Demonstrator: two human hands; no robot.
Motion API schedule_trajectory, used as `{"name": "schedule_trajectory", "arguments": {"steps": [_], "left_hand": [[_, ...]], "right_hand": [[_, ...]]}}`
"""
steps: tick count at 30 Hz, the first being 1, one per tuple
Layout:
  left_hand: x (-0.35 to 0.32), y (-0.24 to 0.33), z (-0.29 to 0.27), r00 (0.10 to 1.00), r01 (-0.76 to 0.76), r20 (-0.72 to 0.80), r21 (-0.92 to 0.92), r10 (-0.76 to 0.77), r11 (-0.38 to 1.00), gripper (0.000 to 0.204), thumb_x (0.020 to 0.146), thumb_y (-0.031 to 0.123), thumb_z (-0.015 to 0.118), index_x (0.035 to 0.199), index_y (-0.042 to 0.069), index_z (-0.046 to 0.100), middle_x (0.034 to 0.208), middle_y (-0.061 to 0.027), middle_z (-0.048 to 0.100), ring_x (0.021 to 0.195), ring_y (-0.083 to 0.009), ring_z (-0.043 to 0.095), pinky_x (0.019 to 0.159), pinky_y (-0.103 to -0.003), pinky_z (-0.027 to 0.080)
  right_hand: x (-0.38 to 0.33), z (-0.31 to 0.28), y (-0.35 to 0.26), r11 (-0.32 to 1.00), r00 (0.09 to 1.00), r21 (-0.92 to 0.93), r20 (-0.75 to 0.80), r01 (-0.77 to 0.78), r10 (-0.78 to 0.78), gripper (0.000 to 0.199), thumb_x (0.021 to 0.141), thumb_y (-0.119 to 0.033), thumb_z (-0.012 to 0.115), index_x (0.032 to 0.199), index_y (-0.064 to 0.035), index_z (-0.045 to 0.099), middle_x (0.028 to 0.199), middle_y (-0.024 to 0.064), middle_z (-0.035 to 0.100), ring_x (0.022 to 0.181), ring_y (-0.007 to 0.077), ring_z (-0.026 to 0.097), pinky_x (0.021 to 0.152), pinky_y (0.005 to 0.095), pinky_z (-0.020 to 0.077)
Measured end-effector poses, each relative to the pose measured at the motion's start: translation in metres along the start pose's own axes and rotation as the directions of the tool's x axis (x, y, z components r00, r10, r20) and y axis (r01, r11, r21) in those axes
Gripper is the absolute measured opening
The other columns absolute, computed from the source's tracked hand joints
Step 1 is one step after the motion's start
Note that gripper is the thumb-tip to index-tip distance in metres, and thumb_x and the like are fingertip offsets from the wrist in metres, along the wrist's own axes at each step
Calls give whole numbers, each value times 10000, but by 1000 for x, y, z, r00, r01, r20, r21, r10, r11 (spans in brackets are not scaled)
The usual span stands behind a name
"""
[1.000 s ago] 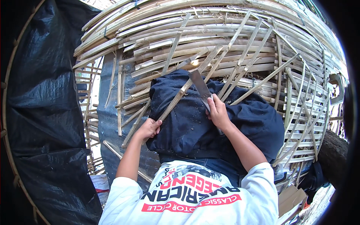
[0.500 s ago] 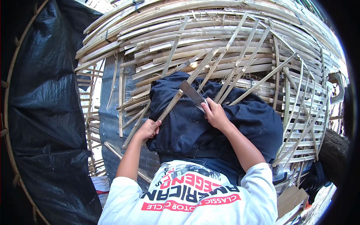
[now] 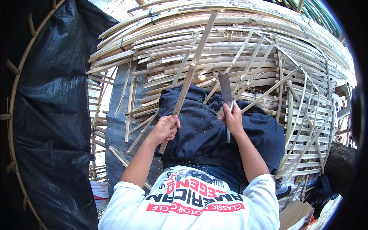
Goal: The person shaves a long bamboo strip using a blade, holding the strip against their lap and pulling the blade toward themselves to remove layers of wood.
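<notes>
Ahead of you, the biggest thing in view is the curved woven bamboo frame [image 3: 237, 57], a domed lattice of pale split strips that fills the upper and right part of the picture and bends toward its rim. To your left hangs a wide sheet of black plastic [image 3: 53, 115], stretched inside a round bamboo hoop [image 3: 11, 115]. Across your lap lies a dark blue cloth [image 3: 207, 134], dusted with pale shavings, and below it your white printed shirt [image 3: 191, 199] shows at the lower edge.

Your left hand [image 3: 165, 128] is closed around the lower part of 1 long bamboo strip [image 3: 191, 73], which rises from your lap, tilted up and to the right, and crosses the frame's upper bands. Your right hand [image 3: 232, 119] is wrapped around the handle of a flat-bladed knife [image 3: 225, 88]; the blade points up and away from you, standing just to the right of the strip, near it but apart. Both hands rest over the blue cloth, with the strip between them and the frame behind.
</notes>
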State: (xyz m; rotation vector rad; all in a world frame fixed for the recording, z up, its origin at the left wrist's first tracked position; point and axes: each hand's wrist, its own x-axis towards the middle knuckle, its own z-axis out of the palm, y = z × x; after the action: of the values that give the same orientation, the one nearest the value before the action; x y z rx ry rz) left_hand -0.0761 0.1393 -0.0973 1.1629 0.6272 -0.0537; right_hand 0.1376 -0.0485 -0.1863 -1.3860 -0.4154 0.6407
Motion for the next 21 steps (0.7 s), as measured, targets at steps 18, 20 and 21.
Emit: {"name": "schedule_trajectory", "arguments": {"steps": [18, 20, 21], "left_hand": [[23, -16, 115, 975, 209, 42, 139, -217, 968, 237, 1036, 307, 499, 1042, 71, 507, 585, 36, 407, 435, -43, 359, 404, -216, 314], [22, -15, 120, 981, 184, 25, 186, -192, 965, 236, 1036, 302, 499, 1059, 66, 507, 596, 29, 428, 447, -46, 377, 418, -222, 335], [21, -15, 122, 988, 148, 9, 228, -154, 962, 237, 1036, 296, 500, 1075, 62, 507, 608, 23, 449, 458, -49, 394, 431, -229, 357]], "right_hand": [[-28, 0, -19, 958, 986, 243, -111, 151, -127, 256, 819, -79, 782, 945, -16, 568, 773, 23, 645, 586, 61, 573, 509, 215, 461], [-27, -5, -19, 960, 983, 238, -136, 150, -120, 248, 821, -80, 777, 943, -20, 570, 746, 11, 626, 577, 63, 570, 503, 222, 460], [-26, -7, -21, 967, 985, 220, -138, 132, -103, 249, 820, -76, 777, 952, -19, 574, 757, 10, 624, 602, 61, 570, 522, 223, 465]]}}
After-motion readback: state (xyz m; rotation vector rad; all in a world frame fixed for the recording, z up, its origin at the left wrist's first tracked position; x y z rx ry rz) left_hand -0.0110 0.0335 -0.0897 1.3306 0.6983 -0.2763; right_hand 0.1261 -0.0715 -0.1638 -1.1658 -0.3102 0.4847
